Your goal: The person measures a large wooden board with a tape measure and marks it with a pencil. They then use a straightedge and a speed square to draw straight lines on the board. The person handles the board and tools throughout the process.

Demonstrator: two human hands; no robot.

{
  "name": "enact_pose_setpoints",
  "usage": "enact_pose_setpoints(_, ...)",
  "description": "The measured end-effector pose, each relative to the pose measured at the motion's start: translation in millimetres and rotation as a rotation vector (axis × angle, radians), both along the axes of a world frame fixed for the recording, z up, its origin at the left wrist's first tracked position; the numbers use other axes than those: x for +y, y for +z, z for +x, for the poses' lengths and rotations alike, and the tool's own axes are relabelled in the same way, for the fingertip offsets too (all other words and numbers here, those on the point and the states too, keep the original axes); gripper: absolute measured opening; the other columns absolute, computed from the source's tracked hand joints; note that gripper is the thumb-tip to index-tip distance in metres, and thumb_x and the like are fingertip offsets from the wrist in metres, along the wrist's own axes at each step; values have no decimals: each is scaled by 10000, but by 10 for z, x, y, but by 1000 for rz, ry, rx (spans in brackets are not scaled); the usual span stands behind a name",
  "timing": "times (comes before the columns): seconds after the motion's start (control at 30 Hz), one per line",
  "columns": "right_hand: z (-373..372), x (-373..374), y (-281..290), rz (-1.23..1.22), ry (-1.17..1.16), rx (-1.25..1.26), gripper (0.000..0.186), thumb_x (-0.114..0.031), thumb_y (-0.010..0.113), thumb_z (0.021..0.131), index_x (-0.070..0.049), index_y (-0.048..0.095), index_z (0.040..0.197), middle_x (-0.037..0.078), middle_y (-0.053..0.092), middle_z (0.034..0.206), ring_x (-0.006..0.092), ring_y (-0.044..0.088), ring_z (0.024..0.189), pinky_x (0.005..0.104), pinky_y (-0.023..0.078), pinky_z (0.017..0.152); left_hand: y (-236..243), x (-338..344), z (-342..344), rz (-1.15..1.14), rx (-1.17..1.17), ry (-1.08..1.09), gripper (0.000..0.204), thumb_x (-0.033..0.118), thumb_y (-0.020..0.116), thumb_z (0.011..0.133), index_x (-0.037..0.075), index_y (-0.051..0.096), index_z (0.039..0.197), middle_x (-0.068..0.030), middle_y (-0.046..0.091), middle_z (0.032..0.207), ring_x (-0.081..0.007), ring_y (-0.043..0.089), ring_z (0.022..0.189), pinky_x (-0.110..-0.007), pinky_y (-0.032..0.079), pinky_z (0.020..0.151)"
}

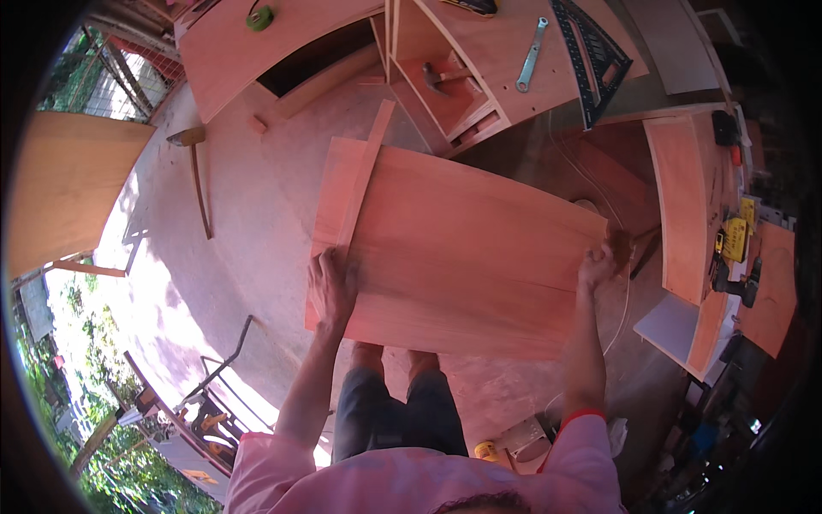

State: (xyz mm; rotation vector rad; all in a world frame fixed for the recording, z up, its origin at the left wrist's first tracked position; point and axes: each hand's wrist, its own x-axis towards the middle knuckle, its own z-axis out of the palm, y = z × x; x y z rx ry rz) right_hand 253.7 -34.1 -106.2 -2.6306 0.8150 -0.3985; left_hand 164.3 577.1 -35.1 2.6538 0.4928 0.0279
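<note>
A wide reddish wooden panel (471, 248) is held up in front of my legs, slightly tilted. Across its left end lies a narrow wooden strip (368, 171), whose far tip sticks out past the panel's far edge. My left hand (332, 285) is closed over the near end of this strip, pressing it against the panel. At the opposite end, my right hand (597, 265) grips the panel's right edge, with its fingertips partly hidden. The panel's underside is out of sight.
A wooden cabinet ahead carries a wrench (533, 56) and a dark triangular square (591, 64); a claw hammer (440, 77) lies in its compartment. A long-handled mallet (201, 188) is on the floor at left. Yellow-and-black power tools (735, 240) sit at right. A cord (623, 317) runs near the panel.
</note>
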Motion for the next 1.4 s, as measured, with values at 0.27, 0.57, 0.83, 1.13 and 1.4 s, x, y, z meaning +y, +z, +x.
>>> enact_pose_setpoints(0.27, 2312, 1168, 1159, 1224, -3, -132, 658, -477, 620, 1065, 48, 471, 1433, 214, 573, 1361, 352, 562, 1353, 495, 514, 1125, 629, -452, -1126, -303, 164, -58, 320, 127, 722, 914, 77, 656, 1224, -153, 622, 1108, -391, 628, 1022, -496, 544, 820)
enact_pose_setpoints(0.57, 3339, 1056, 1401, 1435, -23, -330, 402, -275, 504, 1143, -57, 408, 1468, -7, 357, 767, 119, 370, 649, 307, 458, 644, 190, -2056, -513, -426, 87, -433, 218, 137, 685, 877, 62, 625, 1073, -123, 585, 1035, -334, 618, 1019, -468, 560, 819)
enact_pose_setpoints(0.83, 1901, 756, 2345, 1547, 318, -485, 238, -250, 413, 1169, -68, 469, 1026, -13, 291, 706, 102, 312, 620, 251, 353, 567, -87, -3075, 97, -438, 123, -456, 273, 99, 694, 819, 54, 622, 1078, -136, 588, 1129, -307, 586, 1160, -440, 549, 915)
enact_pose_setpoints(1.13, -1165, 1795, 2690, 1050, 239, -578, 289, -253, 548, 1114, 23, 523, 1198, -2, 382, 763, 97, 374, 648, 262, 339, 596, 732, -1741, -81, -1038, 57, 15, 323, 207, 702, 1005, 19, 651, 1262, -144, 719, 1046, -247, 725, 974, -375, 570, 885)
enact_pose_setpoints(1.4, -1522, 2632, 2563, 203, 741, -344, 379, -230, 720, 1007, 69, 578, 1192, 115, 623, 941, 229, 596, 753, 388, 481, 656, 2097, -1016, 25, -1217, -235, -73, 823, 382, 739, 1006, 39, 298, 1610, -197, 480, 1509, -325, 675, 1171, -442, 534, 1027)
